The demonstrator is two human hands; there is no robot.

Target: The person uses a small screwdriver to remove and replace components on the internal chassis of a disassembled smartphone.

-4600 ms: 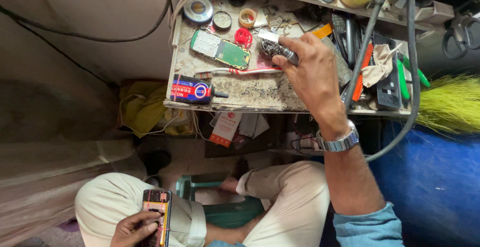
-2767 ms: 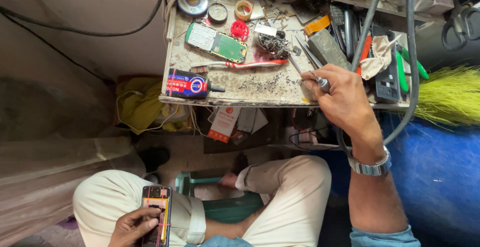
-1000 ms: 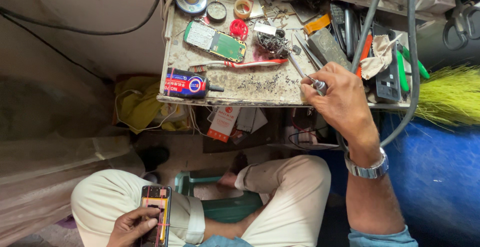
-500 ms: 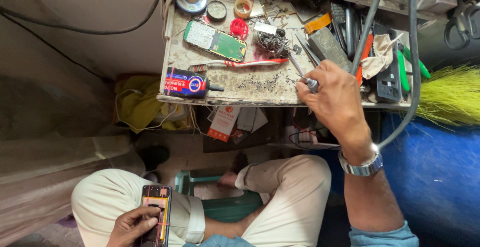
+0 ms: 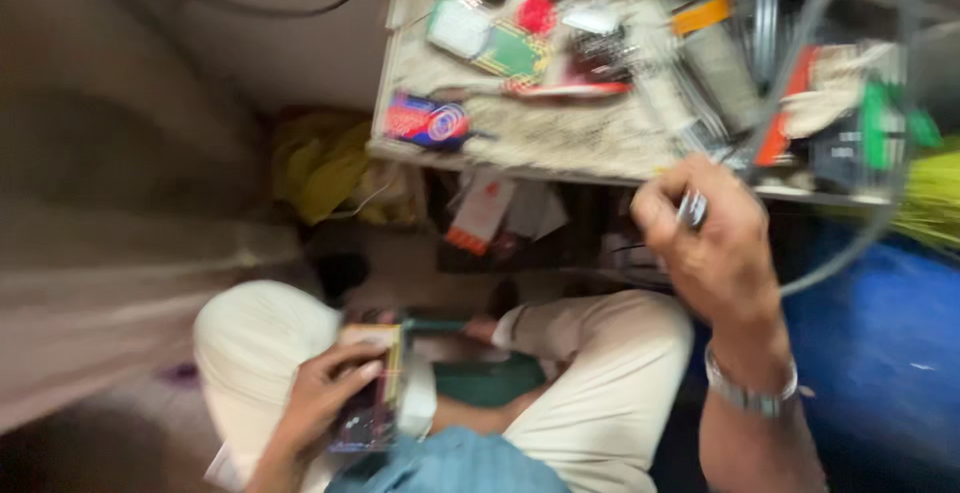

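Both hands are clamped: my left hand (image 5: 315,403) holds the opened phone (image 5: 368,388) upright on my lap, my right hand (image 5: 715,243) grips a small metal tool (image 5: 692,209) up-right.

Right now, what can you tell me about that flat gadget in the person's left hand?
The gadget is a flat, dark rectangular slab, like an opened phone, with a yellowish edge strip and reddish parts showing on its face. It rests on the person's pale-trousered left knee, lengthwise away from the body. The left hand grips it from the side, fingers curled over its edge. Blur hides finer detail.
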